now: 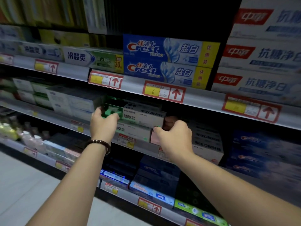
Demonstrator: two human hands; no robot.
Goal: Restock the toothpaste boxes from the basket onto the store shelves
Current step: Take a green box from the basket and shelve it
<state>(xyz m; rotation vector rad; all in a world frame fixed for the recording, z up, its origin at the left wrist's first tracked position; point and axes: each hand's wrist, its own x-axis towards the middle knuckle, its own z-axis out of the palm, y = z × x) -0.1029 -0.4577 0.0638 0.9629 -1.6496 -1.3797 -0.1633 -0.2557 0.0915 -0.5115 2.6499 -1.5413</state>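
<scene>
red arrow price tags (164, 92); small bottles (31, 137) lower left; pale floor (24, 185)

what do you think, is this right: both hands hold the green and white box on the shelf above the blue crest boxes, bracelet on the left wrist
One slip: in the head view the left hand and right hand hold the green and white box on the shelf below the blue Crest boxes, not above. The bracelet is on the left wrist.

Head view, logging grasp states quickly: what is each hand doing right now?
Left hand: grips the left end of the green-and-white toothpaste box.
Right hand: pinches its right end.
</scene>
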